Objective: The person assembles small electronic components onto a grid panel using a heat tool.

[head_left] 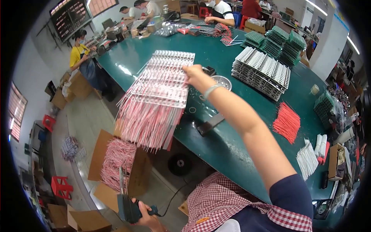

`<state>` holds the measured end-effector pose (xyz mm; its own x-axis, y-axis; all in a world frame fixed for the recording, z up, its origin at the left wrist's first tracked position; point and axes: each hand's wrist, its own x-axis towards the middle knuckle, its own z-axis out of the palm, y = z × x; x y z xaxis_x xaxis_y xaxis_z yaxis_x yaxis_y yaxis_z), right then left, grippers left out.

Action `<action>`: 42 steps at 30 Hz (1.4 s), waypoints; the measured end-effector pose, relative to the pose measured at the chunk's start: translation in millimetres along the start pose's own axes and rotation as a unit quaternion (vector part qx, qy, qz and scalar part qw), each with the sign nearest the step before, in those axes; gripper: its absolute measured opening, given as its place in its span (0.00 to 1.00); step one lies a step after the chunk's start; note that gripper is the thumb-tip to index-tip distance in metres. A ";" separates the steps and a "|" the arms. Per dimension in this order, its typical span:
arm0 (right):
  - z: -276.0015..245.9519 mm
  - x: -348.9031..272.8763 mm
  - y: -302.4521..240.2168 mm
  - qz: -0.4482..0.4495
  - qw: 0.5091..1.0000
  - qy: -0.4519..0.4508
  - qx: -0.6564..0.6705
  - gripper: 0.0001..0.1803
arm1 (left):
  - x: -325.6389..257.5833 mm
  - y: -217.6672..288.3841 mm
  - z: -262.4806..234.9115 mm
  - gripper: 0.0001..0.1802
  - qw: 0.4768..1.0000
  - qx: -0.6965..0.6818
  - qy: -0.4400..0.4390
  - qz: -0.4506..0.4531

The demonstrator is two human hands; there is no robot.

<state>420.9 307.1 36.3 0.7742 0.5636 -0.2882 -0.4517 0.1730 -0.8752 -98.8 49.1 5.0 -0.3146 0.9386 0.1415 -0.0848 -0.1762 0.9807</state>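
Observation:
My right hand point(194, 75) reaches out over the green table point(232, 143) and grips the upper right edge of a wide rack of red and white wires point(156, 102). The rack hangs tilted over the table's near edge, its loose wire ends pointing down. Below it an open cardboard box point(137, 170) on the floor holds a heap of cut red and white wires point(116, 158). Low at the bottom edge, my left hand point(147, 218) holds a dark handheld power cutter point(126, 203), its thin blade pointing up toward the box.
On the table lie stacked white wire racks point(262, 71), green trays point(280, 40), a red wire bundle point(286, 123), a white wire bundle point(307, 158), a metal bar point(210, 123) and a round dish point(223, 81). Several people work at the far end; one in yellow point(79, 54) stands left.

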 end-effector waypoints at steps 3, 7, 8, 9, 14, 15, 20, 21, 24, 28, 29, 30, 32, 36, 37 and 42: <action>24.1 -8.6 24.8 -0.022 0.995 -0.018 -0.098 0.16 | -5.9 6.2 -2.0 0.06 0.991 0.087 -0.058 0.078; -17.1 -38.3 6.5 -0.215 0.876 -0.039 -0.431 0.20 | -3.9 3.5 23.6 0.07 0.990 0.090 -0.103 0.031; -39.9 -35.9 -6.2 -0.272 0.831 -0.043 -0.482 0.18 | -5.4 3.6 30.8 0.07 0.990 0.092 -0.110 0.019; -72.3 -32.5 -28.0 -0.330 0.780 -0.041 -0.530 0.16 | -7.1 5.4 40.2 0.08 0.988 0.091 -0.122 0.009; -250.0 -45.2 -120.1 -0.361 0.457 0.218 -0.783 0.35 | -12.2 8.8 66.4 0.10 0.980 0.104 -0.166 -0.041; -275.0 -56.7 -128.5 -0.369 0.443 0.175 -0.798 0.37 | -12.1 8.6 68.1 0.10 0.978 0.110 -0.170 -0.049; -313.7 -108.3 -130.4 -0.452 0.368 0.091 -0.808 0.26 | -24.3 -26.9 75.6 0.16 0.985 0.003 -0.159 -0.069; -307.7 -131.0 -124.9 -0.490 0.328 0.075 -0.804 0.24 | -31.6 -11.4 84.7 0.17 0.982 0.002 -0.171 -0.085; -288.0 -211.9 -95.6 -0.504 0.319 0.057 -0.800 0.25 | -40.3 -4.5 91.2 0.17 0.976 -0.012 -0.200 -0.089; -282.6 -340.2 -55.3 -0.461 0.400 0.009 -0.792 0.32 | -51.9 0.6 96.8 0.16 0.970 -0.041 -0.229 -0.076; -281.3 -364.3 -45.7 -0.449 0.429 0.006 -0.784 0.32 | -49.3 -5.2 92.7 0.16 0.962 -0.046 -0.261 -0.067; -282.9 -381.4 -30.8 -0.419 0.446 0.006 -0.791 0.33 | -50.5 -6.5 92.1 0.16 0.960 -0.041 -0.267 -0.067; -283.5 -401.2 -5.3 -0.387 0.478 -0.011 -0.789 0.33 | -54.7 -5.8 94.2 0.17 0.954 -0.041 -0.286 -0.083; -274.8 -403.7 38.5 -0.351 0.520 0.022 -0.778 0.31 | -65.5 -2.1 99.3 0.19 0.938 -0.064 -0.334 -0.062; -271.5 -403.3 40.1 -0.362 0.586 -0.048 -0.723 0.32 | -68.6 -0.1 99.5 0.19 0.937 -0.061 -0.338 -0.062; -306.4 -393.3 28.0 -0.338 0.596 -0.151 -0.712 0.40 | -79.7 1.1 97.0 0.20 0.938 -0.045 -0.338 -0.064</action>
<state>239.7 -157.2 6.1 0.3537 0.9112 0.2113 0.9197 -0.2977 -0.2559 17.9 2.9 7.8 0.3727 0.9219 0.1060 -0.1710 -0.0440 0.9843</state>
